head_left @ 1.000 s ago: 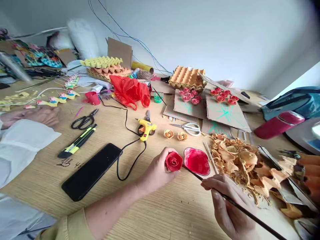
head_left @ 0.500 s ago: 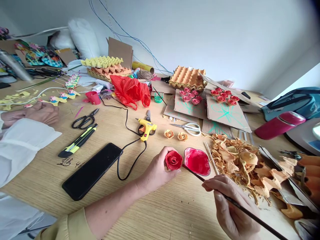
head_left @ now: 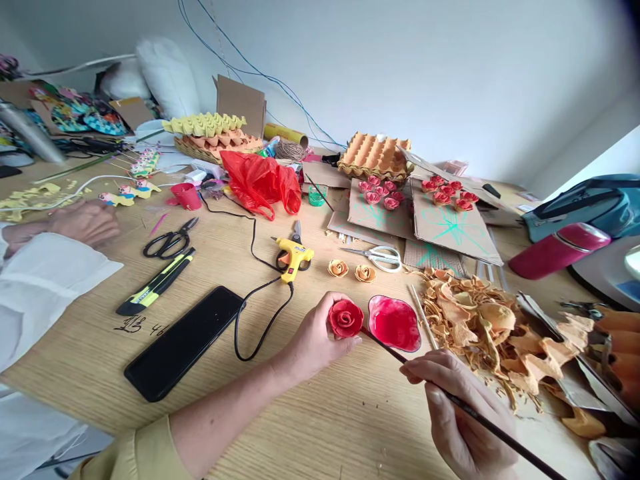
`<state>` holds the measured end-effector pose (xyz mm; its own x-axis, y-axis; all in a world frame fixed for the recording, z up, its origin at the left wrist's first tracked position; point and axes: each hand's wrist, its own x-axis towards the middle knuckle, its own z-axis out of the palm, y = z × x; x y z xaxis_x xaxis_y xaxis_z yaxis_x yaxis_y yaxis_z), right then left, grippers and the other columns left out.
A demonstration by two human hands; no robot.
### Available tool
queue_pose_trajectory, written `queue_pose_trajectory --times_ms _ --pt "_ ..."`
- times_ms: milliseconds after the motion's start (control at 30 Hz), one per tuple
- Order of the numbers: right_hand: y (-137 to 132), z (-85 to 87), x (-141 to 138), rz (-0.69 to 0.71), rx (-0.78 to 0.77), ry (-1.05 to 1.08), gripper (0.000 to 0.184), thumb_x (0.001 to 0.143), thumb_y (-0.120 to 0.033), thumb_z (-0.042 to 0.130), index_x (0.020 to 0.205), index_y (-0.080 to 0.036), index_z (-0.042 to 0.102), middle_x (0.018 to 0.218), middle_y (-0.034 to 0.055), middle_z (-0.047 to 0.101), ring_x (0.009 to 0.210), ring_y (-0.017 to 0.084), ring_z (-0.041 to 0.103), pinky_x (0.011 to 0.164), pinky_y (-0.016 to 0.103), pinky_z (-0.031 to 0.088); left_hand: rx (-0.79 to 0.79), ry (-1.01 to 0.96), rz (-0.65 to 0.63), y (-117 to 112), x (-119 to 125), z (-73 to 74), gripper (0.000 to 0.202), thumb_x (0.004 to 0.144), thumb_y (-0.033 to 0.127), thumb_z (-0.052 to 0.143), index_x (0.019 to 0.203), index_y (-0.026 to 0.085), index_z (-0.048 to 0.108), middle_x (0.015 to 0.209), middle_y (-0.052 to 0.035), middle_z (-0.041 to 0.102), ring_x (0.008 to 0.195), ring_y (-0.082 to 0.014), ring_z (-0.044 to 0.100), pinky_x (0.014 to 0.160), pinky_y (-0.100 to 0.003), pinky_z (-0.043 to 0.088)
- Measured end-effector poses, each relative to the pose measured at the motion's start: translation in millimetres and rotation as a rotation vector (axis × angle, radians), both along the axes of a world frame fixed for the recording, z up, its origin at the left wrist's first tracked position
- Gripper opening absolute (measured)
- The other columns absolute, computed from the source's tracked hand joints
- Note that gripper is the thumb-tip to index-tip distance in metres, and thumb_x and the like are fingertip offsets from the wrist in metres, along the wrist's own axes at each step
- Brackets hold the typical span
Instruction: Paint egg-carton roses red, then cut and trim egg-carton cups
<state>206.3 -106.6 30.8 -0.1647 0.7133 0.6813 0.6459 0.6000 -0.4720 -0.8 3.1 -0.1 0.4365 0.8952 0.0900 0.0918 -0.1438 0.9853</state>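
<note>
While the left hand pinches the red rose near the bench's front edge, the right hand holds the brush in a pencil grip just to its right. Its long handle runs from the lower right up-left, with the tip touching the rose's right underside, beside the red dish. The right hand lies along that axis; the left only steadies the rose.

Bare desk lies open in front, between the two forearms. To the left the phone and glue-gun cord block the way. To the right the scrap heap crowds in, just past the paint dish. Beyond, the scissors and two small roses leave a narrow strip.
</note>
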Motion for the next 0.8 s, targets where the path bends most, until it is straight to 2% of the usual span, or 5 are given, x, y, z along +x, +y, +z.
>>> queue_pose_trajectory --times_ms 200,367,533,800 --pt "1.2 -0.9 -1.6 -0.038 0.003 0.019 0.025 0.095 -0.008 0.051 0.114 -0.017 0.066 0.088 0.0048 0.067 0.081 0.013 0.066 0.07 0.025 0.055 -0.009 -0.02 -0.011 -0.5 0.7 5.5 0.043 0.073 0.017 0.079 0.109 0.019 0.054 0.102 -0.0027 0.065 0.096 -0.0187 0.063 0.088 -0.029 0.05" --pt "-0.5 3.2 -5.8 -0.036 0.011 -0.01 0.023 0.095 -0.008 0.052 0.11 -0.017 0.066 0.084 0.0038 0.068 0.075 0.012 0.066 0.067 0.023 0.055 -0.01 -0.002 -0.003 0.1 0.6 2.6 0.046 0.073 0.015 0.078 0.111 0.019 0.053 0.103 -0.0025 0.065 0.095 -0.0178 0.063 0.088 -0.029 0.05" --pt "-2.4 3.6 -5.5 -0.017 -0.003 0.02 0.025 0.095 -0.007 0.051 0.112 -0.017 0.066 0.085 0.0047 0.069 0.077 0.014 0.067 0.068 0.026 0.056 -0.007 0.003 0.0 0.5 0.7 0.5 0.046 0.074 0.015 0.078 0.112 0.02 0.052 0.103 -0.002 0.065 0.095 -0.0173 0.063 0.087 -0.028 0.051" --pt "-0.8 -6.5 0.6 -0.019 -0.037 0.069 0.025 0.097 -0.01 0.052 0.115 -0.019 0.067 0.087 0.005 0.071 0.077 0.016 0.069 0.067 0.028 0.057 -0.025 -0.021 0.009 0.9 1.0 3.8 0.043 0.073 0.02 0.08 0.108 0.019 0.053 0.1 -0.0028 0.064 0.092 -0.0177 0.062 0.085 -0.029 0.051"
